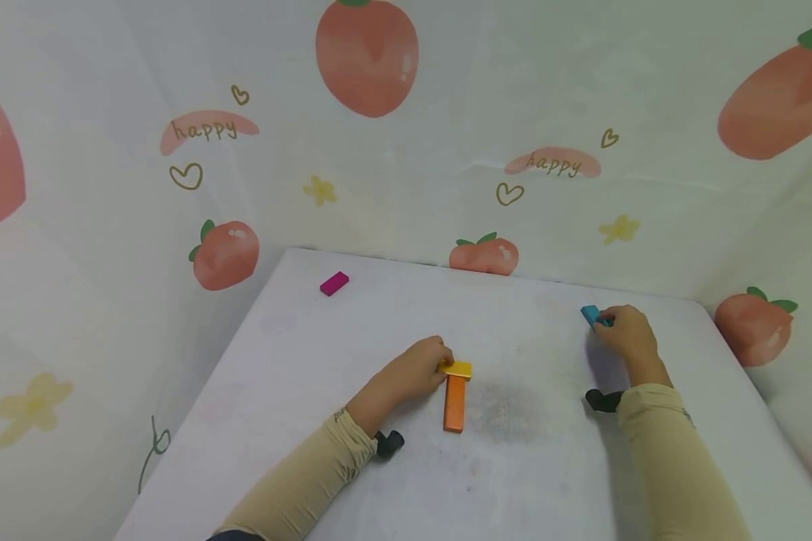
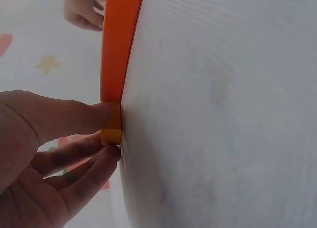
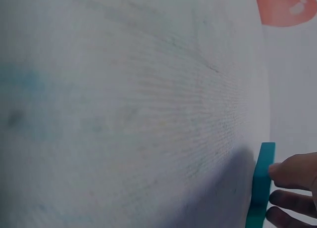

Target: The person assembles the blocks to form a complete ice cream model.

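Note:
My left hand (image 1: pixel 419 368) pinches the left end of a yellow block (image 1: pixel 459 369) between thumb and fingers. The yellow block lies crosswise against the far end of an orange block (image 1: pixel 454 406); together they look like a T. In the left wrist view, the thumb and fingertips hold the yellow block (image 2: pixel 112 123) where it meets the orange block (image 2: pixel 116 50). At the far right, my right hand (image 1: pixel 625 334) grips a blue block (image 1: pixel 591 315). The right wrist view shows thumb and fingertips along one side of the blue block (image 3: pixel 261 181), partly cut off by the frame.
A magenta block (image 1: pixel 334 283) lies near the back left corner of the white table (image 1: pixel 379 323). Fabric with a fruit print (image 1: pixel 379 188) hangs behind and beside the table. Black wrist-worn pieces (image 1: pixel 389 444) stick out near both cuffs.

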`<action>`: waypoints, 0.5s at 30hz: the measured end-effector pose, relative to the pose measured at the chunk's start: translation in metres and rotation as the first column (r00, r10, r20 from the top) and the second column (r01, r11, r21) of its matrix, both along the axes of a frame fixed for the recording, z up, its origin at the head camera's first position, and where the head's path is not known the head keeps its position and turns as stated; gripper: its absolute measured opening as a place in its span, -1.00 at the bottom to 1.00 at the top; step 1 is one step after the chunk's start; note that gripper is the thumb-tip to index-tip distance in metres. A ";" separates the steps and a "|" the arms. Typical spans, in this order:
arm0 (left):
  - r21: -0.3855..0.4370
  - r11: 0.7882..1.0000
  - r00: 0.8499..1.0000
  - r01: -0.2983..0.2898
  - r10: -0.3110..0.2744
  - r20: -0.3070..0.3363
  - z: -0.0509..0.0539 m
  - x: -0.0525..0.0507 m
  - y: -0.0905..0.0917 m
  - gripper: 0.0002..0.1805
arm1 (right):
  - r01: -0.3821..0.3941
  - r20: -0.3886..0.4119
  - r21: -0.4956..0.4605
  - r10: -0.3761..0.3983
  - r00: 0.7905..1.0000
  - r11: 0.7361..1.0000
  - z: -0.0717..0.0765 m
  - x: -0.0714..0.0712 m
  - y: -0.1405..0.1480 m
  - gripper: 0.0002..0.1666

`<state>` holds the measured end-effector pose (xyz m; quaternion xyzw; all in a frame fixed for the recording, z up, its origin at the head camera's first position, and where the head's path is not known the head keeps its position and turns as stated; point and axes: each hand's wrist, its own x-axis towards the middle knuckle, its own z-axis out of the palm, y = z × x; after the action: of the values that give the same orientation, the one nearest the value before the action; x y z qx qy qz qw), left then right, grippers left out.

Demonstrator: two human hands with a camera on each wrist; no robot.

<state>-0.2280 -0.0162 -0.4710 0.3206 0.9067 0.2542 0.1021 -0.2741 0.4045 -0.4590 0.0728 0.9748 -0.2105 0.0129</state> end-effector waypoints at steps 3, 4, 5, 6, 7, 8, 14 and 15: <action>-0.006 1.000 1.000 -0.006 0.007 0.013 0.000 0.001 -0.001 -0.73 | -0.009 0.002 0.017 0.009 1.000 1.000 0.001 0.000 -0.001 -0.45; -0.008 1.000 1.000 -0.008 0.008 0.013 0.000 0.002 -0.001 -0.73 | -0.010 0.001 0.023 0.010 1.000 1.000 0.002 0.000 -0.002 -0.46; -0.008 1.000 1.000 -0.008 0.008 0.013 0.001 0.002 0.000 -0.73 | -0.011 -0.001 0.027 0.011 1.000 1.000 0.002 0.000 -0.003 -0.47; -0.010 1.000 1.000 -0.008 0.008 0.010 0.000 0.002 0.000 -0.73 | -0.012 -0.003 0.030 0.012 1.000 0.999 0.002 -0.001 -0.003 -0.49; -0.009 1.000 1.000 -0.007 0.007 0.007 0.000 0.002 0.000 -0.73 | -0.014 -0.004 0.032 0.014 1.000 0.999 0.002 -0.001 -0.004 -0.50; -0.012 1.000 1.000 -0.005 0.005 0.001 0.000 0.001 0.000 -0.73 | -0.016 -0.006 0.035 0.016 1.000 0.999 0.002 -0.001 -0.004 -0.51; -0.017 1.000 1.000 0.001 -0.001 -0.018 -0.002 0.002 0.000 -0.73 | -0.047 -0.010 0.031 0.047 0.999 0.998 -0.001 -0.006 -0.010 -0.55; -0.013 1.000 1.000 0.002 -0.002 -0.018 -0.001 0.002 0.000 -0.73 | -0.054 -0.010 0.029 0.055 0.998 0.998 -0.002 -0.007 -0.012 -0.55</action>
<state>-0.2262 -0.0163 -0.4723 0.3230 0.9090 0.2452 0.0965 -0.2807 0.3925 -0.4607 0.0452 0.9793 -0.1967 0.0122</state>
